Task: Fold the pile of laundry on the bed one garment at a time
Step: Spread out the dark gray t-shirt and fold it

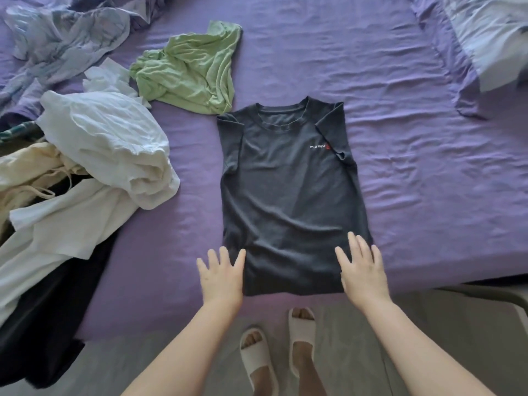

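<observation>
A dark grey T-shirt (288, 192) lies flat on the purple bed sheet (414, 178), collar away from me, both sleeves folded inward over the chest. My left hand (221, 277) rests open at its lower left corner, fingers spread. At the lower right corner my right hand (360, 268) lies open on the hem, holding nothing. A pile of white, cream and black garments (94, 167) is heaped at the left. A crumpled green garment (191, 70) lies beyond the T-shirt's left shoulder.
A rumpled pale blue blanket (63, 41) fills the far left corner. A pillow (491, 38) sits at the far right. The bed's near edge runs just below my hands; my feet in white slippers (274, 350) stand on the grey floor.
</observation>
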The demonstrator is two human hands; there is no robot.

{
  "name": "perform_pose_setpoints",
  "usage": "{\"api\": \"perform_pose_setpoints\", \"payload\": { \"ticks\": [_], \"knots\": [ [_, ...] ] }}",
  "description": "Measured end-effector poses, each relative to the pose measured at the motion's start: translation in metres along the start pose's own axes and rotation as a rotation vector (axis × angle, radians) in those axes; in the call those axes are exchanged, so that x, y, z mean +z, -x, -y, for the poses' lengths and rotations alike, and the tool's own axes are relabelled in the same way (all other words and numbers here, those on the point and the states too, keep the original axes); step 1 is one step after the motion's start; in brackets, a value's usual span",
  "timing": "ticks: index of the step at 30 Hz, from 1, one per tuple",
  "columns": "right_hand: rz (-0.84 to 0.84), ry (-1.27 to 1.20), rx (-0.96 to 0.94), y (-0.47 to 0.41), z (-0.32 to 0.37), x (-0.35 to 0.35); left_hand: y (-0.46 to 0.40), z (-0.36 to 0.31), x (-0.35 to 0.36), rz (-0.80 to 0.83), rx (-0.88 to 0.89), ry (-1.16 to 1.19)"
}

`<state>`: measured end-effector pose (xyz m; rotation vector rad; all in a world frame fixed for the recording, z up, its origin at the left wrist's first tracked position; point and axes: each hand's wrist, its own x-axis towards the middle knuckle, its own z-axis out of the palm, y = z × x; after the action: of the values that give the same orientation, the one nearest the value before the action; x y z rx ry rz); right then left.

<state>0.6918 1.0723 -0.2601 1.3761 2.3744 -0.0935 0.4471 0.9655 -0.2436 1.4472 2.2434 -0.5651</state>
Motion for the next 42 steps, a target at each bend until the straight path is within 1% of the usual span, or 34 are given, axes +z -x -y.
{"api": "perform_pose_setpoints", "payload": {
  "ticks": [2,3,4,5,7,9,11,13,14,17,20,22,23,25,27,29,30,32,34,36,38,42],
  "knots": [
    [-0.037,-0.008,-0.237,0.003,0.01,0.002,0.0,-0.005,0.003,-0.212,0.341,-0.096],
    [-0.02,-0.01,-0.324,0.005,0.018,0.003,-0.001,-0.009,0.005,-0.258,0.494,-0.121],
    [0.021,-0.007,-0.369,0.008,0.027,0.005,-0.002,-0.015,0.007,-0.185,0.583,-0.125],
    [0.09,0.018,-0.382,0.007,0.033,0.008,-0.003,-0.021,0.011,-0.103,0.605,-0.098],
    [0.144,0.048,-0.352,0.007,0.042,0.017,-0.008,-0.033,0.022,-0.015,0.525,-0.105],
    [0.14,0.092,-0.377,0.0,0.042,0.016,-0.012,-0.04,0.028,-0.01,0.455,-0.101],
    [0.118,0.11,-0.428,-0.008,0.037,0.008,-0.016,-0.046,0.027,-0.005,0.433,-0.109],
    [0.103,0.112,-0.492,-0.015,0.029,0.005,-0.022,-0.047,0.022,-0.004,0.427,-0.119],
    [0.13,0.104,-0.535,-0.019,0.024,0.006,-0.025,-0.047,0.02,-0.002,0.433,-0.131],
    [0.193,0.067,-0.581,-0.032,0.011,0.012,-0.036,-0.046,0.014,0.034,0.465,-0.156],
    [0.211,-0.04,-0.484,-0.04,0.011,0.009,-0.043,-0.043,0.006,0.077,0.521,-0.147],
    [0.184,-0.134,-0.439,-0.041,0.013,0.007,-0.05,-0.042,-0.002,0.145,0.511,-0.085],
    [0.191,-0.142,-0.434,-0.041,0.015,0.007,-0.055,-0.042,-0.007,0.186,0.479,-0.03],
    [0.231,-0.14,-0.416,-0.04,0.016,0.007,-0.066,-0.04,-0.019,0.245,0.37,0.115],
    [0.252,-0.1,-0.425,-0.039,0.017,0.006,-0.078,-0.036,-0.032,0.269,0.266,0.239],
    [0.218,-0.099,-0.418,-0.042,0.015,0.002,-0.086,-0.033,-0.045,0.228,0.255,0.24],
    [0.209,-0.146,-0.37,-0.046,0.011,-0.002,-0.088,-0.032,-0.052,0.188,0.267,0.219],
    [0.226,-0.277,-0.263,-0.061,-0.004,-0.014,-0.092,-0.03,-0.067,0.078,0.316,0.205],
    [0.223,-0.336,-0.214,-0.084,-0.025,-0.031,-0.099,-0.026,-0.083,-0.015,0.393,0.175],
    [0.213,-0.309,-0.206,-0.107,-0.048,-0.051,-0.11,-0.021,-0.102,-0.025,0.435,0.074],
    [0.202,-0.257,-0.198,-0.128,-0.066,-0.072,-0.12,-0.015,-0.119,-0.013,0.425,-0.02],
    [0.162,-0.157,-0.098,-0.17,-0.087,-0.111,-0.141,-0.003,-0.15,0.012,0.322,-0.021]
  ]
}}
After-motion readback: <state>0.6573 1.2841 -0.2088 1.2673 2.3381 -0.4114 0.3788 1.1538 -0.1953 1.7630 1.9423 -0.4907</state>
